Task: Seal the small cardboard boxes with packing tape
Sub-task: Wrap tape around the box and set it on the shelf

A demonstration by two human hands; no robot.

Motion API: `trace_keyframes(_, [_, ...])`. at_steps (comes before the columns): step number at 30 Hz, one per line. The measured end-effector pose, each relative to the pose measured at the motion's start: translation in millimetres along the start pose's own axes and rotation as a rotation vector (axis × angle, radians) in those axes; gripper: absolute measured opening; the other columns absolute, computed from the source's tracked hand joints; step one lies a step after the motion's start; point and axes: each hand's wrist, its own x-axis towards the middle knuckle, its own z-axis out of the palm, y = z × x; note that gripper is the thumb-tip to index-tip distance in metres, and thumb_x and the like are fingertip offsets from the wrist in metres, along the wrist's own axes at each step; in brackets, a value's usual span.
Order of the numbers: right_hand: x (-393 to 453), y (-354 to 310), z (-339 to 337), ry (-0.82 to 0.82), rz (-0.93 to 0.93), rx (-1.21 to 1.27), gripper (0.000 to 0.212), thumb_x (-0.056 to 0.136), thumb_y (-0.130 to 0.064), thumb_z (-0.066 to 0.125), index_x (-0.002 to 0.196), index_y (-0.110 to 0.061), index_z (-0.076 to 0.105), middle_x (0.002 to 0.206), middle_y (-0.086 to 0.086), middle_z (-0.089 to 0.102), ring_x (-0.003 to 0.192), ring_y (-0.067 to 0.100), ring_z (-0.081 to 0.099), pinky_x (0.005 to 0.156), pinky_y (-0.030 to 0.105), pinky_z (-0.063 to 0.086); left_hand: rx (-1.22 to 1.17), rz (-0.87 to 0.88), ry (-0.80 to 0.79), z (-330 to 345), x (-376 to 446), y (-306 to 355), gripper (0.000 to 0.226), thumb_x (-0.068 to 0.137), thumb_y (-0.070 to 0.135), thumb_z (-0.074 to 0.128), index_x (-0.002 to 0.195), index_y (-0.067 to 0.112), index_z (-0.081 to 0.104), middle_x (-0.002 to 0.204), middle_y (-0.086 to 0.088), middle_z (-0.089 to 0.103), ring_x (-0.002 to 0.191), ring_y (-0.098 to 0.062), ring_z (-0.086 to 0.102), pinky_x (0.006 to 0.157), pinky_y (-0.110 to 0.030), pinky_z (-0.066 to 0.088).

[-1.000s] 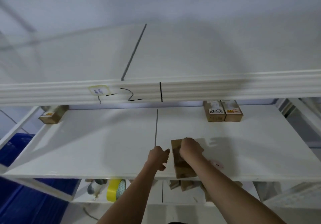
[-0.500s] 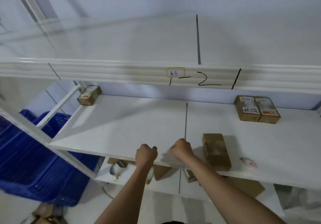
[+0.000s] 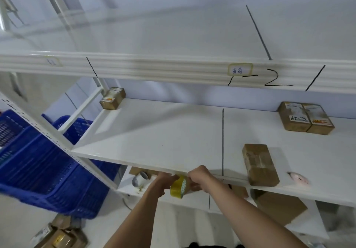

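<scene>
Hands first: your left hand (image 3: pixel 163 182) and your right hand (image 3: pixel 199 178) meet just under the front edge of the middle shelf (image 3: pixel 163 138), and both have fingers curled around the yellow roll of packing tape (image 3: pixel 178 188), left hand on its left side, right hand on its right; whether a strip is already pulled off you cannot tell from the blur. Take that shelf as your landmark. On it, near the front edge and right of your hands, lies the small cardboard box (image 3: pixel 259 164), lengthwise toward the back, with neither hand touching it. Just right of that box, at the front edge, sits a small pinkish object (image 3: pixel 298 178), too blurred to name. Toward the back right of the shelf two labelled boxes (image 3: pixel 305 117) stand touching side by side. At the back left corner sits another small box (image 3: pixel 112 98). Below the shelf, on the lower level, a grey tape roll (image 3: pixel 139 179) lies left of your hands and a brown carton (image 3: pixel 279 207) lies to the right. Left of the shelf's frame stand blue plastic crates (image 3: pixel 38 163).
</scene>
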Motion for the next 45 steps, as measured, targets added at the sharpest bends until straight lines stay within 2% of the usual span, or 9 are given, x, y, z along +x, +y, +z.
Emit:
trace_keyframes(5, [-48,-17,5,0.038,0.03,0.012,0.009,0.093,-0.011,0.058,0.098,-0.002,0.058,0.085,0.011,0.064,0.069,0.023,0.063,0.056,0.023,0.052,-0.097,-0.011,-0.041,2,5,-9,0.032,0.095,0.023,0.067,0.122,0.007,0.058,0.111,-0.012,0.07,0.099,-0.024,0.069,0.083,-0.038,0.053])
trace_keyframes(8, [-41,-14,13,0.032,0.078,0.144,0.019,0.091,-0.012,0.065,0.106,-0.001,0.061,0.094,0.014,0.07,0.07,0.024,0.066,0.065,0.031,0.059,-0.163,-0.008,-0.063,1,-2,-14,0.015,0.096,0.007,0.059,0.11,0.003,0.057,0.095,-0.014,0.066,0.084,-0.023,0.064,0.077,-0.034,0.053])
trace_keyframes(11, [-29,-10,22,-0.006,0.106,0.297,0.033,0.079,-0.012,0.079,0.107,0.0,0.066,0.099,0.018,0.073,0.083,0.029,0.072,0.078,0.046,0.063,-0.228,-0.002,-0.073,-4,-13,-17,0.022,0.101,0.014,0.047,0.122,0.014,0.048,0.09,-0.009,0.056,0.071,-0.018,0.053,0.061,-0.026,0.04])
trace_keyframes(18, [-31,-11,24,-0.033,0.168,0.51,0.036,0.082,-0.019,0.084,0.109,0.0,0.069,0.092,0.01,0.069,0.079,0.024,0.064,0.062,0.031,0.058,-0.332,0.06,-0.161,-7,-13,-13,0.011,0.1,0.026,0.059,0.099,0.015,0.06,0.097,-0.009,0.067,0.086,-0.023,0.067,0.08,-0.036,0.058])
trace_keyframes(24, [-26,-16,28,0.058,0.145,0.507,0.049,0.076,-0.019,0.088,0.112,0.001,0.063,0.11,0.014,0.066,0.103,0.032,0.064,0.092,0.041,0.057,-0.399,0.043,-0.173,0,-9,-14,0.023,0.093,0.026,0.069,0.111,0.012,0.065,0.113,-0.016,0.069,0.105,-0.031,0.069,0.091,-0.044,0.058])
trace_keyframes(28, [-27,-21,26,0.13,0.1,0.432,0.038,0.082,-0.014,0.083,0.107,0.001,0.06,0.102,0.013,0.063,0.097,0.03,0.063,0.085,0.033,0.055,-0.451,0.018,-0.198,0,-17,-11,0.015,0.092,0.02,0.071,0.103,0.012,0.064,0.107,-0.013,0.068,0.099,-0.029,0.068,0.09,-0.044,0.058])
trace_keyframes(35, [-44,-35,34,0.18,-0.03,0.196,0.015,0.081,-0.008,0.074,0.093,0.001,0.072,0.092,0.01,0.072,0.08,0.024,0.064,0.063,0.024,0.048,-0.553,-0.038,-0.235,0,-13,-15,0.035,0.092,0.024,0.07,0.122,0.006,0.064,0.106,-0.014,0.071,0.094,-0.028,0.071,0.082,-0.043,0.061])
trace_keyframes(40, [-54,-47,41,0.214,-0.194,0.075,0.013,0.084,-0.012,0.073,0.09,-0.002,0.078,0.092,0.009,0.077,0.085,0.025,0.07,0.075,0.027,0.054,-0.668,0.107,-0.302,-14,-18,-13,0.016,0.101,0.015,0.056,0.107,0.001,0.061,0.077,-0.01,0.065,0.066,-0.018,0.063,0.064,-0.029,0.054])
trace_keyframes(45, [-42,-46,20,0.158,-0.171,0.225,0.013,0.078,-0.013,0.084,0.086,-0.007,0.076,0.09,0.007,0.075,0.084,0.022,0.069,0.075,0.026,0.054,-0.397,0.218,-0.137,-28,-19,3,0.019,0.099,0.016,0.058,0.103,0.002,0.069,0.082,-0.013,0.064,0.066,-0.019,0.06,0.058,-0.028,0.052])
